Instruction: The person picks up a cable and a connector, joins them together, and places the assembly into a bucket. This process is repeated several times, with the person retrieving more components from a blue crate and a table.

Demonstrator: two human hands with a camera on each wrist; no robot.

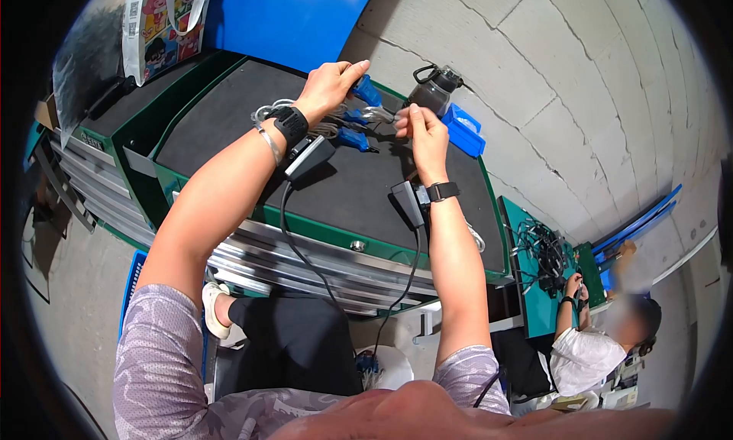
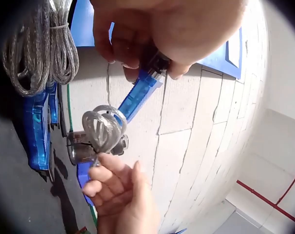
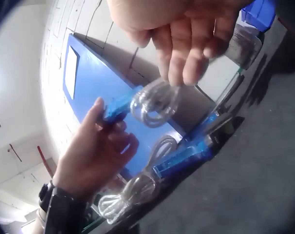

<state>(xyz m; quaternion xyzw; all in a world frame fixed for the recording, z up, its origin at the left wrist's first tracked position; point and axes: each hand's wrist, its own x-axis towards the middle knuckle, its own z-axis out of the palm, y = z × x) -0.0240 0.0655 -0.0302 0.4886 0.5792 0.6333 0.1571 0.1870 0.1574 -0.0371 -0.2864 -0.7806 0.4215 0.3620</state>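
My left hand (image 1: 328, 88) grips a translucent blue cable connector (image 2: 137, 97) by its dark end. From the connector hangs a looped clear-grey cable (image 2: 103, 129). My right hand (image 2: 123, 195) is at the lower end of that loop, fingertips right at the cable. Its thumb stands straight and apart from the loosely bent fingers, which blur in the head view. On the dark mat (image 1: 366, 195) below lie other blue connectors (image 1: 353, 140) with bundled grey cables (image 2: 38, 53).
A dark bottle (image 1: 433, 91) and a blue bin (image 1: 463, 131) stand by the wall. A printed bag (image 1: 164, 27) is at the upper left. Another person (image 1: 588, 356) sits at a green table on the right, near a heap of black cables (image 1: 544, 257).
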